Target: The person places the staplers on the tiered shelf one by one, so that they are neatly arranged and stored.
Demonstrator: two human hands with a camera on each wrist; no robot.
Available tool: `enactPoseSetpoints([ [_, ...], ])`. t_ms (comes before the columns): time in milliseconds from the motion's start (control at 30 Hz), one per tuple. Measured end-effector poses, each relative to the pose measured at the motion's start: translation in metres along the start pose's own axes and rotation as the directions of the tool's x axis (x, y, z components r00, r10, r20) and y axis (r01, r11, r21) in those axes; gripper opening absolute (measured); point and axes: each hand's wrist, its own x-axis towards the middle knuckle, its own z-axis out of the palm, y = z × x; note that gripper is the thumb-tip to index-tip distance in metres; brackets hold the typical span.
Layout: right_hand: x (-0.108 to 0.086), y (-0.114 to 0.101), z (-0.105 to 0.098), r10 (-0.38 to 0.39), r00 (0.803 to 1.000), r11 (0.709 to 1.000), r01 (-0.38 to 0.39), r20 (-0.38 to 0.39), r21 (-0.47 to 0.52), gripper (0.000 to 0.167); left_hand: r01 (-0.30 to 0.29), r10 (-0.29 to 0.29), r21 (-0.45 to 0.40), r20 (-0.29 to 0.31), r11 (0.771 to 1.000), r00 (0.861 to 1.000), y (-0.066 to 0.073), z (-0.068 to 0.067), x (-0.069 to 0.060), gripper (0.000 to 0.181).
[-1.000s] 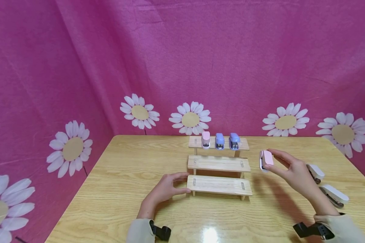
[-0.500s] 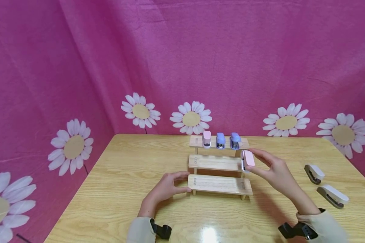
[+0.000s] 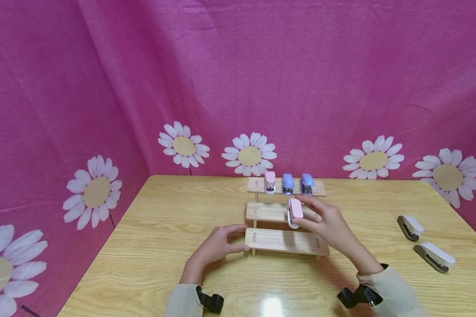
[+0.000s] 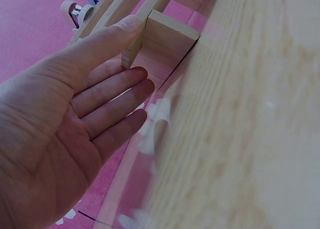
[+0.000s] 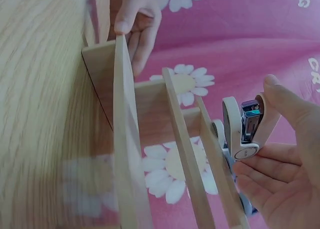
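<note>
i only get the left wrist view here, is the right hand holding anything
Observer: Yes, the right hand holds a pink stapler.
Operator: ok and what's on the top shelf, i just see a corner of it
Observer: Left to right: another pink stapler, a blue one and a second blue one.
Operator: anything off to the right
Observer: Yes, on the table, right of that hand, lie a white-topped stapler and, nearer the person, a second white-topped one.
</note>
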Motion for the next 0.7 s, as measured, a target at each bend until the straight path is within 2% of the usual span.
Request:
enactPoseSetpoints([
  [300, 0.011, -0.002, 0.026, -0.022, 0.999, 0.995, 0.018, 0.038, 0.102, 0.055, 0.004, -0.004, -0.002, 0.001, 1.000, 1.000, -0.001, 0.000, 0.000, 0.064],
  [700, 0.025, -0.009, 0.043, -0.024, 0.999, 0.999, 0.022, 0.027, 0.039, 0.058, 0.001, -0.001, 0.014, 0.004, 1.000, 1.000, 0.001, -0.001, 0.000, 0.064],
])
